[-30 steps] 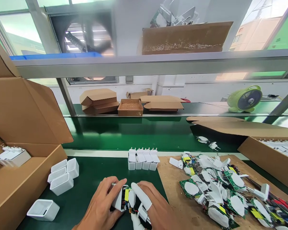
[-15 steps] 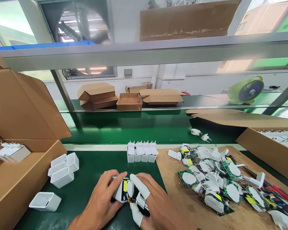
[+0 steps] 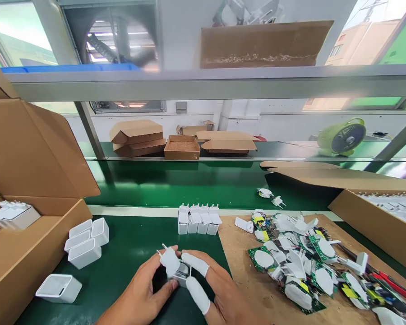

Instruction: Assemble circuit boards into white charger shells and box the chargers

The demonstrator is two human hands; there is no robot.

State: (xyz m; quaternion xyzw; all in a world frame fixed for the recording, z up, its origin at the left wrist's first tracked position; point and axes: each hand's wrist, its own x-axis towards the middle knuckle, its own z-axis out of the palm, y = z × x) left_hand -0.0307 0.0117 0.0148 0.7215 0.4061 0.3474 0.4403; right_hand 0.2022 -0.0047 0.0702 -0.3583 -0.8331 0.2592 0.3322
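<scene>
My left hand [image 3: 144, 284] grips a white plug charger [image 3: 169, 262], its pin cap tilted above the housing with the pins pointing up and left. From the other side, my right hand [image 3: 223, 289] pinches the housing's right end between thumb and a finger, both in white finger covers. Inside the housing little can be seen. Just beyond my hands stands a row of several white chargers [image 3: 199, 220], pins up. Several empty white housings [image 3: 84, 253] lie to the left, with one single housing [image 3: 58, 289] nearer me.
A heap of circuit boards with plug caps [image 3: 297, 262] covers a brown board [image 3: 243, 275] at the right. Open cartons stand at the left [image 3: 64, 239] and right [image 3: 368, 216]. A metal shelf beam [image 3: 203, 85] crosses above; a green fan [image 3: 341, 136] stands behind.
The circuit board with yellow part, visible in the housing before, is now out of sight. The pin cap has come up over the housing's left end, pins upward.
</scene>
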